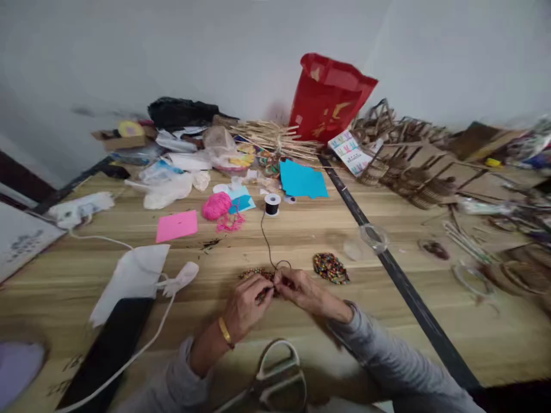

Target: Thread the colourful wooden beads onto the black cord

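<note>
My left hand is closed on a strand of small multicoloured beads, part of which shows above the fingers. Close against it, my right hand pinches a dark cord. The cord runs back to a spool of black cord standing on the table, with a small loop above my right fingers. What lies between the fingertips is too small to make out. Right of my hands rests a coiled heap of multicoloured beads. Scissors with pale handles lie at the near edge, below my wrists.
Pink yarn, a pink card and blue paper lie beyond my hands. At left are a black phone-like slab and a white cable. Woven baskets stand at right, a red bag behind.
</note>
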The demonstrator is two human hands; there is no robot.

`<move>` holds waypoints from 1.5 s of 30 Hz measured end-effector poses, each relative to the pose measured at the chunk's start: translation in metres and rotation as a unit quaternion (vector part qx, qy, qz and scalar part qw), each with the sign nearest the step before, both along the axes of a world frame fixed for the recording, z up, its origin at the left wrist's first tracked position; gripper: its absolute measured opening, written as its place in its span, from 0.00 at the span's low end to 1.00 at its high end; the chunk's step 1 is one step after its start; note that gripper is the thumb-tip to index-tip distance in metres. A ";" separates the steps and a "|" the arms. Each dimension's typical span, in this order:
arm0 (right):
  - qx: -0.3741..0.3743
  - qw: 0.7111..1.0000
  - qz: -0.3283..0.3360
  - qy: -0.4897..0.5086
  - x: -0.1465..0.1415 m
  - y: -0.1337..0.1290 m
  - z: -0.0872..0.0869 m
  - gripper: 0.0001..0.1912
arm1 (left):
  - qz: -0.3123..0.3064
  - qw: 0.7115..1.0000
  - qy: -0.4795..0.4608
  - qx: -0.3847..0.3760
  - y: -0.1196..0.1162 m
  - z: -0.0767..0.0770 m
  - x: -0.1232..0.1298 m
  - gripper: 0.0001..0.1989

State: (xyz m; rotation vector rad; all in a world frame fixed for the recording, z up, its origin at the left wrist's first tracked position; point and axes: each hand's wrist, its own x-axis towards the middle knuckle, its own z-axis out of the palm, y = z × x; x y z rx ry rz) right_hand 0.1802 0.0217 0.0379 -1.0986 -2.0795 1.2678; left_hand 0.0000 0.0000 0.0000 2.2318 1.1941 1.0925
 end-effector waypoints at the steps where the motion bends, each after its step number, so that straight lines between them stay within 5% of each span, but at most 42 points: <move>1: 0.002 1.000 0.002 0.000 0.000 0.000 0.000 0.06 | 0.002 1.000 -0.006 -0.019 0.001 0.000 0.001 0.07; 12: 0.023 1.000 0.002 0.010 0.002 0.002 -0.005 0.04 | -0.019 0.960 -0.111 -0.255 0.011 0.000 0.001 0.04; 19: 0.020 1.000 0.014 0.008 0.005 0.004 -0.002 0.07 | -0.036 0.946 -0.141 -0.289 0.012 -0.001 0.001 0.04; 29: -0.141 0.985 0.061 0.085 0.010 0.011 -0.003 0.19 | -0.090 0.910 -0.174 -0.366 0.014 0.012 -0.003 0.08; 45: -0.183 0.972 0.062 0.134 0.007 0.012 -0.012 0.22 | -0.068 0.922 -0.156 -0.347 0.014 0.009 -0.002 0.03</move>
